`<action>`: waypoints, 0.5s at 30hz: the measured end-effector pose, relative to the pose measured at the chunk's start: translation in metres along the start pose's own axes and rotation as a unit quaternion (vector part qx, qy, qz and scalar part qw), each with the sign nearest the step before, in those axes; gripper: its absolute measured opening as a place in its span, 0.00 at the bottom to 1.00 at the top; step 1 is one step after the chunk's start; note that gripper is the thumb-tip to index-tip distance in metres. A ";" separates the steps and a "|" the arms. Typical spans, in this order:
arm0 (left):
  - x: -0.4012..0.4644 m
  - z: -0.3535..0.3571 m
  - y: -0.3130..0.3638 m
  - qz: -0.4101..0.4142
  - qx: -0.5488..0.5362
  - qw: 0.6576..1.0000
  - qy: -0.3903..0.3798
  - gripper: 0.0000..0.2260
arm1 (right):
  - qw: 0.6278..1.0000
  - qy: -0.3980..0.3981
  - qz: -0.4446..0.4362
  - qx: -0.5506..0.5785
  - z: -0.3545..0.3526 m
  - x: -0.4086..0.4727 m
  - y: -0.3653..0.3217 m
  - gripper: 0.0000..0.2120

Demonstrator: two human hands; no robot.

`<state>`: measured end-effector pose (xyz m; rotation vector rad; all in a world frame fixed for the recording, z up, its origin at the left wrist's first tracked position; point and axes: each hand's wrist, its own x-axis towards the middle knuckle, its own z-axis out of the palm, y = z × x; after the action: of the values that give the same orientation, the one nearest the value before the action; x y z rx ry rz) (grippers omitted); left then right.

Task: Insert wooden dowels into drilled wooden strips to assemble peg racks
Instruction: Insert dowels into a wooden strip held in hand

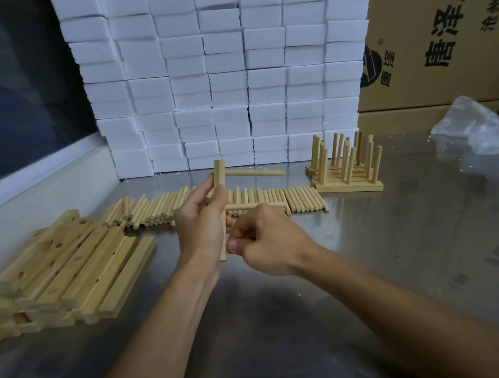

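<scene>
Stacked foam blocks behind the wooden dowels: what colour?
Plain white foam blocks, unpatterned; seen best in the head view.

head cam, looking fwd/down (close), table

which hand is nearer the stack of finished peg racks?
Right. The right hand sits nearer the stacked finished wooden peg racks at back right; the left hand, gripping the drilled wooden strip, is farther left.

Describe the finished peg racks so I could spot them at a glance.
Find the wall of white foam blocks at the back of the metal table. At its lower right corner sits the stack of finished peg racks, right of the row of loose dowels. Only there do the dowels stand upright from strips.
</scene>
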<state>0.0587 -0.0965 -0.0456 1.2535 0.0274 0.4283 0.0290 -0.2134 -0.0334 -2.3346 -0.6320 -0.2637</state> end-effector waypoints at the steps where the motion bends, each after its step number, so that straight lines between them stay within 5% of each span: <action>1: 0.000 0.001 0.000 -0.019 -0.014 1.000 0.015 0.11 | 0.998 0.009 -0.042 -0.050 0.001 -0.002 0.001 0.07; 5: 0.004 0.002 0.001 -0.094 -0.070 0.992 0.053 0.08 | 0.935 0.093 -0.183 -0.288 0.004 -0.010 -0.003 0.04; 10: 0.003 0.002 0.000 -0.050 -0.021 0.998 0.041 0.05 | 0.962 0.058 -0.116 -0.242 0.004 -0.007 -0.010 0.04; 15: -0.003 0.003 -0.002 0.012 0.008 1.000 0.013 0.11 | 0.995 -0.009 -0.013 -0.103 0.001 -0.002 -0.002 0.09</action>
<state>0.0571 -0.1012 -0.0471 1.2641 0.0378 0.4656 0.0264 -0.2120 -0.0330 -2.5292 -0.6727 -0.3350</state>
